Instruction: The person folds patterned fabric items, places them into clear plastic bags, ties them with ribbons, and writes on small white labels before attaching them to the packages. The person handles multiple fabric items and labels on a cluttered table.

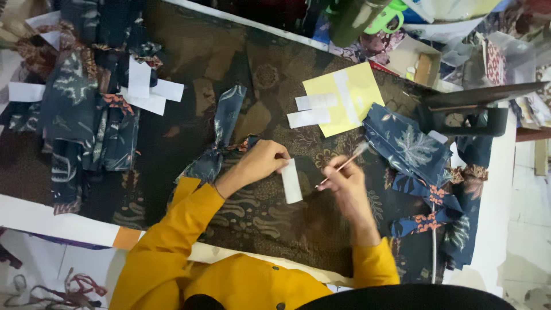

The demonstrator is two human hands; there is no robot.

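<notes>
My left hand pins the top of a small white paper slip flat on the dark brown batik cloth that covers the table. My right hand holds a thin pen or pencil just right of the slip, its upper end pointing up and to the right. Both my sleeves are mustard yellow.
A yellow paper sheet with white slips lies further back. Folded blue floral fabric pieces are stacked at the right, more blue batik pieces with white slips at the left. A dark stand and green scissors are at the back right.
</notes>
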